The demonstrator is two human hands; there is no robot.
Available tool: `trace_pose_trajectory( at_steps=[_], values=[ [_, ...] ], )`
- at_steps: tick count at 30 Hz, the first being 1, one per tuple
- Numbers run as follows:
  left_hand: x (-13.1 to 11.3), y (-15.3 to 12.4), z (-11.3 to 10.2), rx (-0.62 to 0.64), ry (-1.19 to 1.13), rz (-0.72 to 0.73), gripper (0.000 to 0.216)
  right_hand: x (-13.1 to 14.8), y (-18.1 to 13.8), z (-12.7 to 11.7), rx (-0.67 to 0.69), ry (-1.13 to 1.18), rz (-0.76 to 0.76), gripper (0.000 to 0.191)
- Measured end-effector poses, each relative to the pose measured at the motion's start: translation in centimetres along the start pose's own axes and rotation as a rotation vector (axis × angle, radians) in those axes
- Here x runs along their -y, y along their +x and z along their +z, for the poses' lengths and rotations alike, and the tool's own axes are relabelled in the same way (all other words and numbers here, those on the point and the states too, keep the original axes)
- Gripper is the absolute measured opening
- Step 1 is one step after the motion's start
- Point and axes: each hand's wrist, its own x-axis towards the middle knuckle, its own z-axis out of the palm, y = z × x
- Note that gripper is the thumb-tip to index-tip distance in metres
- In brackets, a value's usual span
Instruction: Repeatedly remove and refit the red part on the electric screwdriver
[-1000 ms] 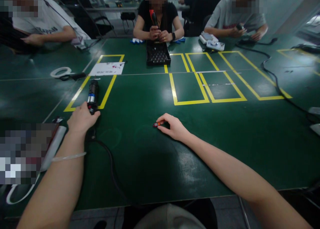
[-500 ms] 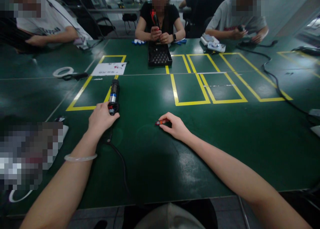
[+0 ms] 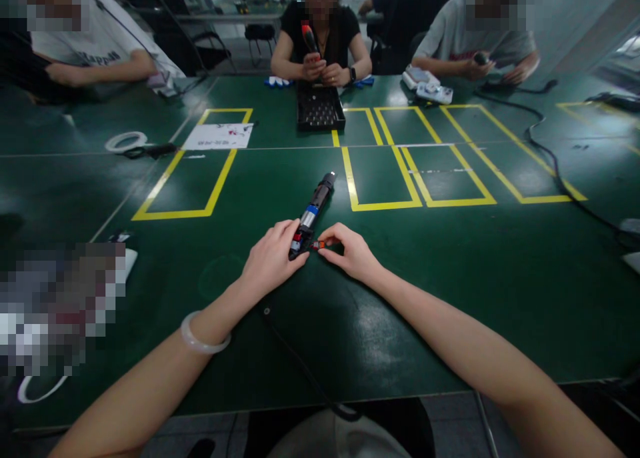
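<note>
My left hand (image 3: 274, 255) is closed around the lower end of a corded electric screwdriver (image 3: 311, 213). Its black body shows a silver section and a blue band, and the tip points away and to the right. A black cord (image 3: 295, 355) runs from below my left hand to the table's near edge. Thumb and fingertips of my right hand (image 3: 353, 253) pinch a small red-and-orange part (image 3: 318, 245), whose exact kind is too small to tell. This part is right beside the screwdriver's lower end; whether they touch I cannot tell.
Yellow tape outlines (image 3: 387, 207) mark the green table (image 3: 450, 265). A white paper sheet (image 3: 220, 137) and a tape roll (image 3: 126, 142) lie at far left. Opposite, a person sits behind a black tray (image 3: 320, 121). Another cable (image 3: 545, 151) crosses the right side.
My left hand has carried the screwdriver rightward, out from beside the left tape outline, up to my right hand. It now tilts to the right. My right hand has stayed nearly still.
</note>
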Motion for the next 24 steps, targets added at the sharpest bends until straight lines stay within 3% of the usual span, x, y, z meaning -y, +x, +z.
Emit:
trace_pose_trajectory(
  at_steps=[17,24],
  values=[
    [-0.87,-0.23,0.10,-0.009,-0.008,0.068,0.063,-0.43,0.17,0.90,0.087,-0.309,-0.082,0.004],
    [-0.71,-0.22,0.23,-0.004,-0.006,0.066,0.066,-0.63,-0.05,0.74,0.091,-0.272,-0.099,0.010]
  ],
)
